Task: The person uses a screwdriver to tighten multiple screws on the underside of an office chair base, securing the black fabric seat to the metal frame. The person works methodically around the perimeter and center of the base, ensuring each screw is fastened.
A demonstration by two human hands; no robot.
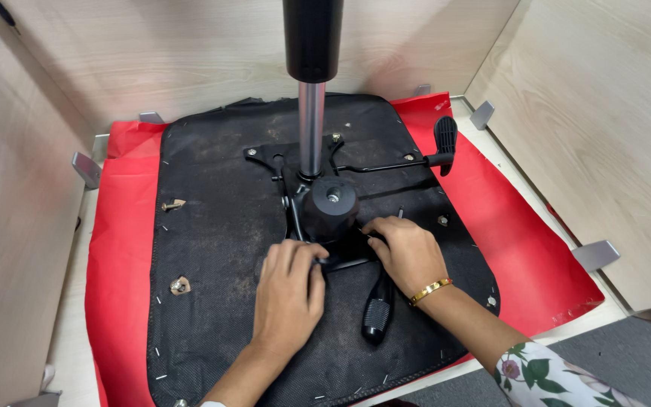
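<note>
Your left hand (289,290) and right hand (408,252), centre frame, both press curled fingers on the black metal plate (344,260) under the chair seat (212,249); neither clasps anything.

Your hands press on the black metal tilt mechanism (318,203), bolted flat to the middle of the upturned black fabric-covered seat base (220,301). Its chrome gas-lift column (311,128) rises upright from the mechanism's centre, a round black knob (331,207) just in front. A black-handled screwdriver (378,309) lies below the mechanism.
</note>
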